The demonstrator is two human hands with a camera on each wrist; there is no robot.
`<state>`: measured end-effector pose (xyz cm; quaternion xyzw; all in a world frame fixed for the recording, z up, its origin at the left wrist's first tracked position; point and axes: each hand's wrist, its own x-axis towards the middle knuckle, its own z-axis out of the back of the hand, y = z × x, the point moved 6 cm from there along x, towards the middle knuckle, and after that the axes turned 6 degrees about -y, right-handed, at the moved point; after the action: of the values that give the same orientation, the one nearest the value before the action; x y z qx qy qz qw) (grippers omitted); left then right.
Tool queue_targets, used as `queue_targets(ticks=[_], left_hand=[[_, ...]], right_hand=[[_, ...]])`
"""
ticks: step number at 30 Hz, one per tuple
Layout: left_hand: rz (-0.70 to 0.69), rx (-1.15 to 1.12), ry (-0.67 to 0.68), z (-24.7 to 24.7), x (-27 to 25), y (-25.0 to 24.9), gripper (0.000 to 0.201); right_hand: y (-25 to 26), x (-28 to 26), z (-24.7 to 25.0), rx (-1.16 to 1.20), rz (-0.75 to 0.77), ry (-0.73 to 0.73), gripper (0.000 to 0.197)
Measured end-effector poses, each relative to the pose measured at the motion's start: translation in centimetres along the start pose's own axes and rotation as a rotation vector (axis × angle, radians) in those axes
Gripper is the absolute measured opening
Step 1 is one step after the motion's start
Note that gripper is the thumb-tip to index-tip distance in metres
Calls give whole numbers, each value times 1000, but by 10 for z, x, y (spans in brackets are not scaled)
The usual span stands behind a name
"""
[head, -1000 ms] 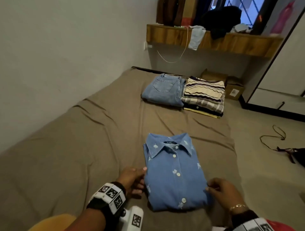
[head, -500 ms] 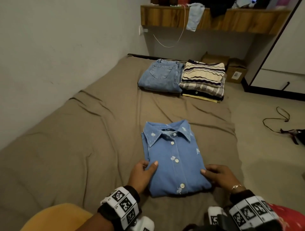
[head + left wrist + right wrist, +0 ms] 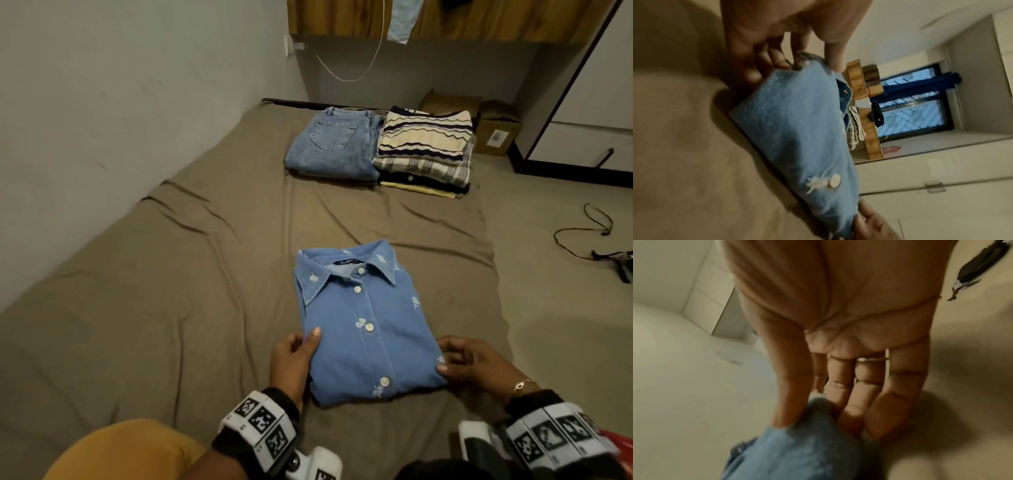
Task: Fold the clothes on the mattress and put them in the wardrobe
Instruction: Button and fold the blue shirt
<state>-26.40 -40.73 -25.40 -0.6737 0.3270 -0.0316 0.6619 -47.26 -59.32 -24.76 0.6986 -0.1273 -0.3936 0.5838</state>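
Mattress [image 3: 171, 308]: covered in a creased tan sheet, running along the wall on the left; taken here as the landmark for everything else.
Left hand [image 3: 294, 359]: at the near end of the mattress, on the left edge of the shirt. The thumb lies on top of the cloth; the left wrist view shows the fingers [image 3: 777, 60] tucked under that edge, so the hand grips the folded layers between thumb and fingers.
Shirt [image 3: 366, 329]: blue, buttoned, with small pale motifs, folded into a neat rectangle with the collar pointing toward the far end of the mattress. It sits near the mattress's near end, right of its middle line, directly between the two hands, each holding one long side close to the bottom corners. In the left wrist view its near edge looks raised off the sheet, with shadow beneath.
Right hand [image 3: 476, 363]: at the near end of the mattress, on the shirt's right edge. The right wrist view shows the thumb above the cloth and the fingers [image 3: 855, 402] below it, pinching the edge.
Jeans [image 3: 335, 147]: folded, back pocket up, at the far end of the mattress, well apart from the shirt.
Pile of folded tops [image 3: 424, 147]: striped top uppermost, touching the right side of the jeans, at the mattress's far right corner.
Cardboard box [image 3: 496, 133]: on the floor just beyond that far right corner.
Cable [image 3: 582, 229]: loose on the floor, right of the mattress.
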Motion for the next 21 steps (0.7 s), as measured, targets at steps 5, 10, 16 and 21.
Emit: queue_targets(ticks=[5, 10, 16, 21], left_hand=[[53, 11, -82, -4, 16, -2, 55], [40, 92, -51, -8, 47, -19, 35], [232, 202, 10, -19, 89, -34, 35], [323, 197, 129, -24, 103, -36, 35]], right_hand=[[5, 19, 1, 56, -10, -145, 64], [22, 69, 0, 77, -53, -305, 40], [42, 130, -4, -68, -89, -310, 34], [56, 155, 1, -196, -95, -287, 33]])
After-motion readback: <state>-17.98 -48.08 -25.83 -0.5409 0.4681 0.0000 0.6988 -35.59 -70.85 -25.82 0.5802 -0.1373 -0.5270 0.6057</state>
